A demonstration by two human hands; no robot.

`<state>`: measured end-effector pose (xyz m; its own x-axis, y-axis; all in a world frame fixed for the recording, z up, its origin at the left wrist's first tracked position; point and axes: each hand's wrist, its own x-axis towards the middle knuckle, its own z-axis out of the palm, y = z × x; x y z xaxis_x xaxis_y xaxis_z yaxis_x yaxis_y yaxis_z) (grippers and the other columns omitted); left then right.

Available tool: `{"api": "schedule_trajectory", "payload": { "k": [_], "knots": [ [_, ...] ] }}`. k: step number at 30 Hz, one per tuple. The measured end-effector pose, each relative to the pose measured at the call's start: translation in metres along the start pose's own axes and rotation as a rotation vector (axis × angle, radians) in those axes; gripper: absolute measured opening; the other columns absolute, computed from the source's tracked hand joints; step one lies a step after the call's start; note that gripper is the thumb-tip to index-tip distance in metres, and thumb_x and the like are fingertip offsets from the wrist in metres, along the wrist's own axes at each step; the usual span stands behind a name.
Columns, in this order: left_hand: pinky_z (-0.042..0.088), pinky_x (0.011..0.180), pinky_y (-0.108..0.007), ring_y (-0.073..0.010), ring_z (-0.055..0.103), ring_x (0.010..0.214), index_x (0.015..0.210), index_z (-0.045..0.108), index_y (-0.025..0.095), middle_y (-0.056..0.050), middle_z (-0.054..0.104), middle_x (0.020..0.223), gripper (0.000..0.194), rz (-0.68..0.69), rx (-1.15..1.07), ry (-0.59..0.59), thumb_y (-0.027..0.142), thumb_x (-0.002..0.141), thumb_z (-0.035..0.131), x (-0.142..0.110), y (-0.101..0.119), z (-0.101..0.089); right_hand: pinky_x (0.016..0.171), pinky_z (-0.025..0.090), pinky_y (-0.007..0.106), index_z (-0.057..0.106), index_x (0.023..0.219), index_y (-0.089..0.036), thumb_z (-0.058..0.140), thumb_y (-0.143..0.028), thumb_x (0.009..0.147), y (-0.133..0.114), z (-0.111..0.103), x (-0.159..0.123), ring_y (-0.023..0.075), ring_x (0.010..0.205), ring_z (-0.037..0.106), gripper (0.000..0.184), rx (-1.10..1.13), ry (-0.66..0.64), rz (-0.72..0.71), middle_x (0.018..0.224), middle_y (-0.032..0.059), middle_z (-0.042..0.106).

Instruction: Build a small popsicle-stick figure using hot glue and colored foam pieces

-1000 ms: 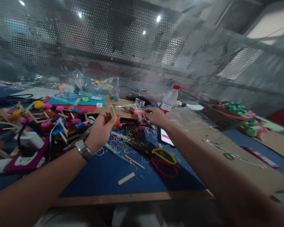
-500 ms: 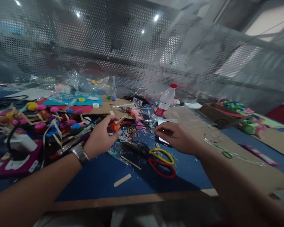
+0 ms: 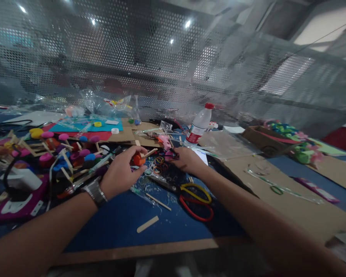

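My left hand [image 3: 122, 171], with a metal watch on its wrist, is closed round an orange clay-like lump [image 3: 138, 160] with thin wooden sticks [image 3: 150, 153] poking out of it. To the right, my right hand [image 3: 187, 159] reaches down into the clutter, its fingers drawn together; what they pinch, if anything, is hidden. Beside its fingertips lie loose coloured rubber bands [image 3: 159, 163] and a pink plastic tool [image 3: 164, 141]. Nearer to me are scissors [image 3: 197, 192] with yellow and red handles, a thin stick [image 3: 158, 202] and a flat craft stick [image 3: 147, 224].
A bottle [image 3: 198, 125] with a red cap stands behind my right hand. On the left are several stick-and-clay pieces [image 3: 47, 159] and a purple power strip [image 3: 20, 206]. Cardboard [image 3: 276, 204] and a box [image 3: 265, 141] of colourful items lie to the right.
My right hand drew back from the pink tool, then reached forward again to the rubber bands. My left hand kept the orange lump and moved slightly down and left; its sticks now point rightward.
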<state>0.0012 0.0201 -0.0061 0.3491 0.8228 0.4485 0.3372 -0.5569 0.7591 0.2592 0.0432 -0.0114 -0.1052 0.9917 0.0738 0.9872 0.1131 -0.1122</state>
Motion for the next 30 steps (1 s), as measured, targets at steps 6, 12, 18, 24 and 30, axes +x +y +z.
{"api": "schedule_trajectory", "payload": {
  "k": [6,12,18,24,30],
  "knots": [
    [0.049,0.075,-0.034,-0.0233,0.064,0.081,0.106,0.069,0.022,-0.006,0.072,0.096,0.028,0.018,0.031,-0.021,0.031,0.080,0.077,-0.002,0.007,-0.001,0.078,0.046,0.031,0.074,0.099,-0.018,0.069,-0.034,0.086,0.001,-0.004,-0.004,0.0268,0.096,0.069,0.021,0.080,0.005,-0.044,0.107,0.0146,0.075],
    [0.049,0.074,-0.032,-0.0216,0.064,0.083,0.103,0.071,0.021,-0.007,0.072,0.095,0.024,-0.015,-0.177,0.004,0.041,0.093,0.064,-0.003,0.010,0.000,0.081,0.049,0.031,0.076,0.080,-0.021,0.077,-0.022,0.071,0.020,-0.023,-0.008,0.0241,0.089,0.067,0.009,0.283,-0.070,-0.110,0.096,0.0082,0.077],
    [0.049,0.075,-0.031,-0.0221,0.064,0.083,0.092,0.076,0.022,-0.005,0.073,0.090,0.019,-0.073,-0.284,0.097,0.034,0.096,0.061,0.002,0.006,0.001,0.044,0.039,0.026,0.073,0.071,-0.019,0.049,-0.053,0.098,0.021,-0.023,0.030,0.0137,0.043,0.054,0.049,0.538,-0.056,0.152,0.054,0.0028,0.065],
    [0.049,0.077,-0.031,-0.0212,0.065,0.086,0.094,0.073,0.021,-0.006,0.073,0.095,0.015,-0.055,-0.192,0.072,0.026,0.095,0.059,0.002,0.002,0.001,0.038,0.038,0.024,0.074,0.061,-0.018,0.077,-0.040,0.082,0.008,-0.006,0.053,0.0098,0.033,0.045,0.031,0.713,-0.062,0.269,0.038,-0.0026,0.054],
    [0.051,0.079,-0.032,-0.0194,0.065,0.090,0.115,0.055,0.022,-0.006,0.071,0.097,0.022,-0.088,-0.353,0.097,0.024,0.094,0.060,0.000,0.002,0.004,0.046,0.045,0.022,0.069,0.080,-0.013,0.069,-0.036,0.094,0.004,0.005,0.050,0.0082,0.047,0.053,0.027,0.929,-0.014,0.385,0.062,-0.0024,0.063]
  ]
}}
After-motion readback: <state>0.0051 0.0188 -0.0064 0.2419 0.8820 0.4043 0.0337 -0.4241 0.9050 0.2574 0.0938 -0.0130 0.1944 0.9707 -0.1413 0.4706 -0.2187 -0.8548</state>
